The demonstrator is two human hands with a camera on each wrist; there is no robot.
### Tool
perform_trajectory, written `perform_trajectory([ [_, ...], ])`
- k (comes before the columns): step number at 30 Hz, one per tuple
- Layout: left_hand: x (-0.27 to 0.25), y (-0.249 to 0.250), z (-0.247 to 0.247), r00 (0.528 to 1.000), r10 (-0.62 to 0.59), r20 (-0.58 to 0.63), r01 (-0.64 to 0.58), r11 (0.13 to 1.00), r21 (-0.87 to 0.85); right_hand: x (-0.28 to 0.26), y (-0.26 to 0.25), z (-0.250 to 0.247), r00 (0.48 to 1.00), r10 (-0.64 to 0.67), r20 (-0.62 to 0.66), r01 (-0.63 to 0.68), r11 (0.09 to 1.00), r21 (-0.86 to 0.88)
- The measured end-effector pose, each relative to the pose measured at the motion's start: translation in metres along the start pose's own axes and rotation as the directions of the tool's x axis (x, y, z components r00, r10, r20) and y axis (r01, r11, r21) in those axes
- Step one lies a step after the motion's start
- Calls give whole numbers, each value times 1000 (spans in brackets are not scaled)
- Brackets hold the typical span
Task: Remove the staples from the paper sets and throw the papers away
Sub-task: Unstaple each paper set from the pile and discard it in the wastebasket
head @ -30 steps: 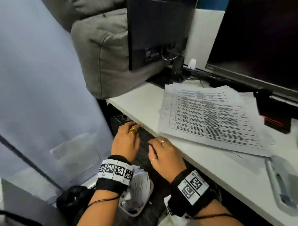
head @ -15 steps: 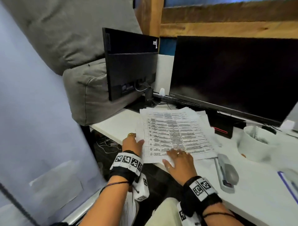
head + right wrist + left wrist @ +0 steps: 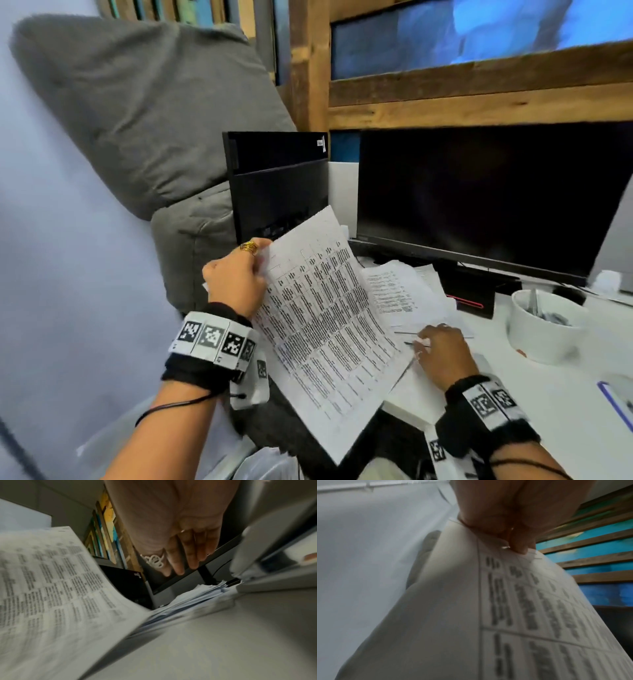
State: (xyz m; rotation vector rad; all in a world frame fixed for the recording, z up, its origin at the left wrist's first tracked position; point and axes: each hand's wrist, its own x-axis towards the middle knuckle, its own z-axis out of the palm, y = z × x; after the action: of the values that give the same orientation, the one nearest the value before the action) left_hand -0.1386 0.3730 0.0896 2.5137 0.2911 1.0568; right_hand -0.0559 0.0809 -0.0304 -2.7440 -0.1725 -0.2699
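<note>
My left hand [image 3: 236, 277] pinches the upper left corner of a printed paper set [image 3: 325, 325] and holds it tilted up off the desk, its lower end hanging past the desk edge. In the left wrist view my fingers [image 3: 518, 543] grip that corner right beside a shiny staple [image 3: 505, 547]. My right hand [image 3: 440, 349] lies over the front edge of the remaining paper stack [image 3: 404, 294] on the white desk [image 3: 565, 411]. In the right wrist view its fingers [image 3: 180, 563] are straight and hold nothing, with a grey-white stapler [image 3: 274, 550] just to their right.
A white bowl [image 3: 544, 325] with small items stands at the right. Two dark monitors [image 3: 479, 198] and a black box with a red line [image 3: 472, 298] fill the back of the desk. Grey cushions [image 3: 154, 120] lean at the left.
My left hand has lifted the top paper set off the stack by its corner. My right hand slid right off that set and now rests by the stapler.
</note>
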Motion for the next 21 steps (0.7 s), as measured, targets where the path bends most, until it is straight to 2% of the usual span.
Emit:
perform_trajectory([
  [2, 3, 8, -17, 995, 95, -24, -94, 994, 47, -3, 19, -7, 990, 122, -77, -129, 988, -82],
  [4, -1, 19, -33, 984, 172, 41, -175, 982, 76, -11, 29, -15, 961, 257, -99, -267, 956, -117],
  [6, -9, 29, -44, 962, 238, 134, -251, 964, 89, -16, 32, -21, 923, 379, -64, -385, 912, -140],
  [8, -19, 36, -48, 934, 293, 205, -323, 938, 129, -20, 33, -27, 895, 446, -12, -441, 881, -169],
  [13, -51, 44, -35, 851, 411, 328, -495, 837, 235, -37, 32, -45, 871, 484, 82, -444, 849, -288],
  [17, -68, 43, -18, 820, 474, 320, -526, 845, 96, -56, 36, -51, 919, 352, 178, -303, 918, -256],
  [19, -70, 41, -13, 803, 496, 331, -550, 831, 89, -60, 36, -49, 914, 364, 181, -330, 924, -194],
  [21, -72, 44, -15, 796, 496, 346, -560, 821, 112, -61, 32, -45, 896, 414, 161, -414, 910, -32],
])
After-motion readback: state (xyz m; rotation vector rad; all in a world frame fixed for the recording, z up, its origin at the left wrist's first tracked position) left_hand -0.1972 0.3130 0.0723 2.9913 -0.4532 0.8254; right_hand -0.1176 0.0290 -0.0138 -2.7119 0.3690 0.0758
